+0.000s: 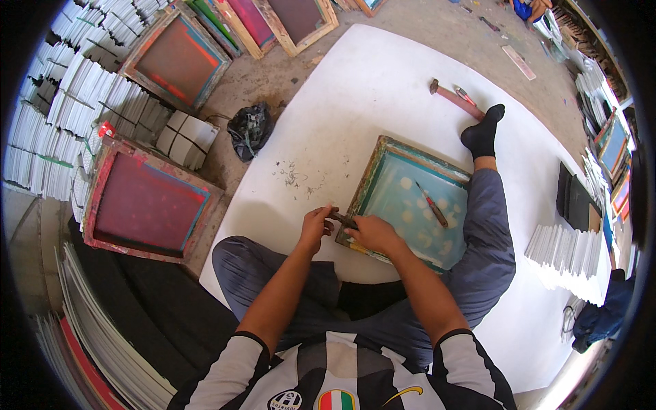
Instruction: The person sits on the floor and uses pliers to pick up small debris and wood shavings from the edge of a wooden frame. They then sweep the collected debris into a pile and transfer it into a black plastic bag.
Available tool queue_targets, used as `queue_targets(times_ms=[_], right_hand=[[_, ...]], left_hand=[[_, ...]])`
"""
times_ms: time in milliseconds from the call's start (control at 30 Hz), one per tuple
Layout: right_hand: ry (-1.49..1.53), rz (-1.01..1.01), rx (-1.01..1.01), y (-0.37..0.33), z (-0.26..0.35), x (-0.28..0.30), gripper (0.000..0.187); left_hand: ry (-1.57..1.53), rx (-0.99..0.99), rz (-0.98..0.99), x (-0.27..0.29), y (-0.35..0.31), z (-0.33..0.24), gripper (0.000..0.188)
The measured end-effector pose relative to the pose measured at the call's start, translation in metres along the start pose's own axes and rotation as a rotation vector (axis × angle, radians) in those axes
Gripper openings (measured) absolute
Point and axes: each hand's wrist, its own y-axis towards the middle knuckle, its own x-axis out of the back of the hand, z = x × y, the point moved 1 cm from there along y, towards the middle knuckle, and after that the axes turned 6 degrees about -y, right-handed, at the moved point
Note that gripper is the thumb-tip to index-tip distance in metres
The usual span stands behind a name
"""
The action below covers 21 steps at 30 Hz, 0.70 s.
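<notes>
You are in a workshop. Indicators: paint-stained wooden frames with coloured mesh [396,215], strapped stacks of thin white sheets [113,102], 1 reddish-handled hammer [456,101], and bare grey-brown flooring [410,27] around you.

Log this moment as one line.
left hand: holding dark narrow object | right hand: same object | red-handled tool: on framed screen | hammer: on white sheet

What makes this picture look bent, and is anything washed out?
Head view: the fisheye lens bows the edges of the white sheet and blackens the corners; head view, lower right: glare washes out a patch; head view: a soft shadow lies beside the left knee.
</notes>
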Motion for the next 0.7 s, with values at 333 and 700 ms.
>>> queue_targets(times_ms=[333, 700], right_hand=[[0.738, 0.147, -0.189, 0.003, -0.028, 0.005, 0.048], [1.486, 0.329, -0.24, 0.01, -0.047, -0.009, 0.056]], left_hand=[[-0.056, -0.091, -0.163, 0.011, 0.019, -0.002, 0.033], [0.018, -0.151, -0.363, 0.026, 0.022, -0.02, 0.035]])
